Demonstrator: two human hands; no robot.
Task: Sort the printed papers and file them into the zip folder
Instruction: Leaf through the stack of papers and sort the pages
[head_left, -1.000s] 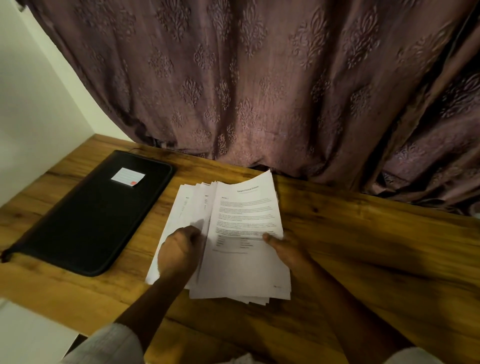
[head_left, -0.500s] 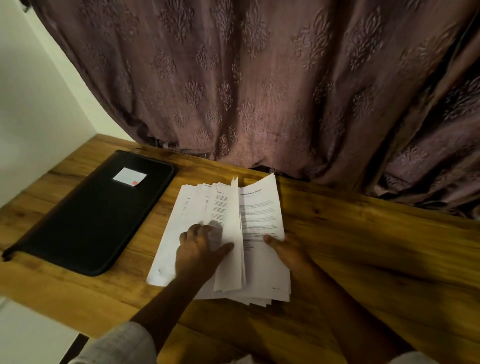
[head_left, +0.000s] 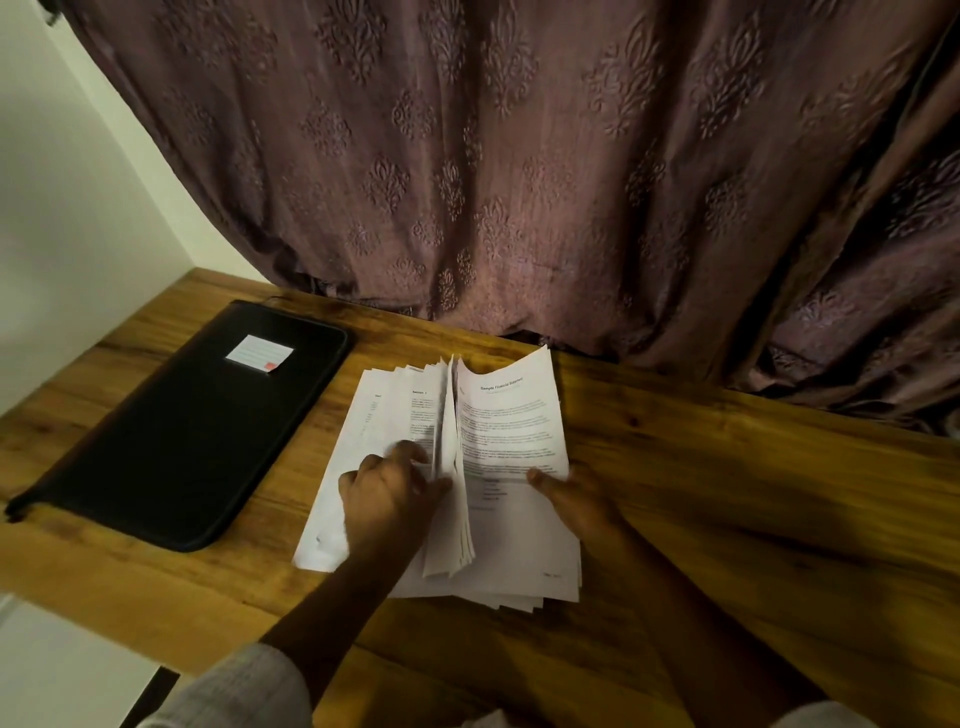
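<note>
Now the papers (head_left: 514, 426) lie fanned in an untidy stack on the desk (head_left: 727, 493), just right of the folder (head_left: 182, 431) and apart from it. The folder is black and lies flat, with a white label (head_left: 260, 353) near its far end. It looks zipped, though I cannot be sure.

The left hand (head_left: 387, 499), on the folder side of the stack, has its fingers curled on the spread sheets, and its thumb presses a thin sheaf that stands on edge. The right hand (head_left: 571, 501), on the side away from the folder, pinches the stack's edge with its thumb laid on the top printed page. Its fingers are hidden underneath.

The sheets look light, thin and floppy, and the standing ones already bow at the top. Loose pages would probably slide over one another and crease if squeezed mid-page. Holding them at the long edges, with the whole stack squared first, seems the safest way to carry them to the folder.
</note>
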